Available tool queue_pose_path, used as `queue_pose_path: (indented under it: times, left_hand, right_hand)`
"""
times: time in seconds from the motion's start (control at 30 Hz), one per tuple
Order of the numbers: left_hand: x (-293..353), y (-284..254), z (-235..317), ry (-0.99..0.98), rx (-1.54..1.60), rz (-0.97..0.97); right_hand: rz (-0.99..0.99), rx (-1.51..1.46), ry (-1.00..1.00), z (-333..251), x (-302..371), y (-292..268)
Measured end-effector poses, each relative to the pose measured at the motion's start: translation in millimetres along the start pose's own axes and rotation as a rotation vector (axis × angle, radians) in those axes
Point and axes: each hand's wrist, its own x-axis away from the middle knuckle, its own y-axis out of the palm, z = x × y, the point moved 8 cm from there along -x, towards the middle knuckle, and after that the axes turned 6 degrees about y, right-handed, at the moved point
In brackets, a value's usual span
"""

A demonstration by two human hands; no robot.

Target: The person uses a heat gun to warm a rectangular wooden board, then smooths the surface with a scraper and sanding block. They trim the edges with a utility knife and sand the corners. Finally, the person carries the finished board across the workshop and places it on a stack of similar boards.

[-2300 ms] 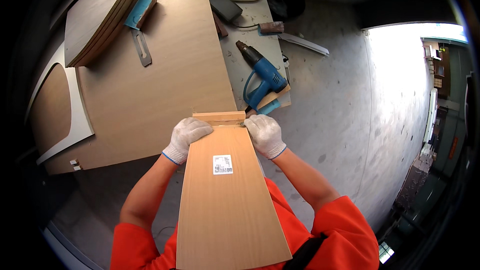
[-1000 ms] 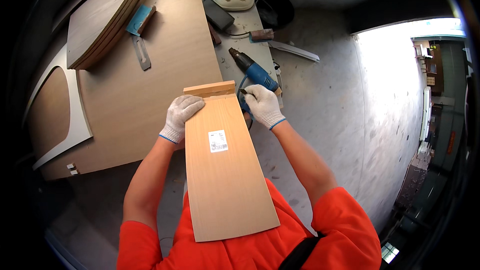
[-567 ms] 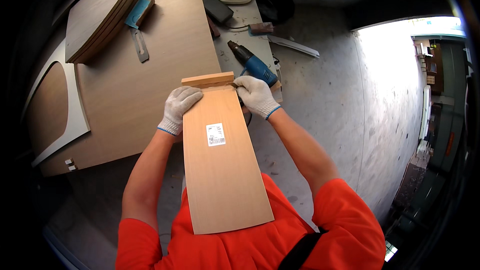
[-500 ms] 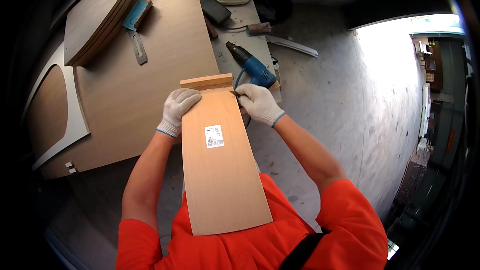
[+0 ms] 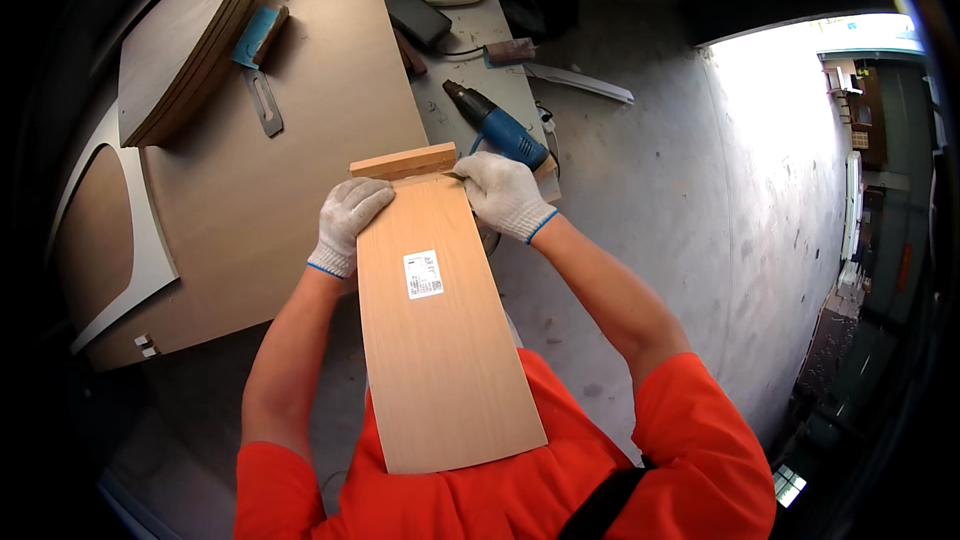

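The board ran lengthwise near-to-far between left hand, clamped on it, and right hand, pinching a dark tool.

Spotted grey floor, bright glare toward the right

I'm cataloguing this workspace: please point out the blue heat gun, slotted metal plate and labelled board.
Blue heat gun (image 5: 509,136), head view: on its body.
Slotted metal plate (image 5: 272,126), head view: on its lower end.
Labelled board (image 5: 446,350), head view: on its broad face.
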Motion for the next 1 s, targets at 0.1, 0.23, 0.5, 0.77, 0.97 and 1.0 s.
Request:
queue_pose_path:
  times: [0.1, 0.23, 0.5, 0.77, 0.97, 1.0]
  left_hand:
    - [2, 1, 0, 0.014, -0.013, 0.005]
    - [2, 3, 0, 0.014, -0.016, 0.024]
    - [2, 1, 1, 0.023, -0.020, -0.009]
    - [0, 2, 2, 0.030, -0.011, -0.013]
    - [-1, -3, 8, 0.004, -0.010, -0.013]
    - [-1, -3, 6, 0.007, -0.009, -0.010]
  right_hand:
    - [-0.099, -0.044, -0.039, -27, 28, -22]
    - [-0.251, -0.138, -0.011, -74, 85, -68]
    - [-0.806, -0.146, -0.032, -177, 192, -137]
    - [0.160, 0.044, 0.021, -18, 29, -51]
    - [0.033, 0.238, -0.098, 4, -17, 12]
    - [0.016, 0.239, -0.101, 4, -15, 14]
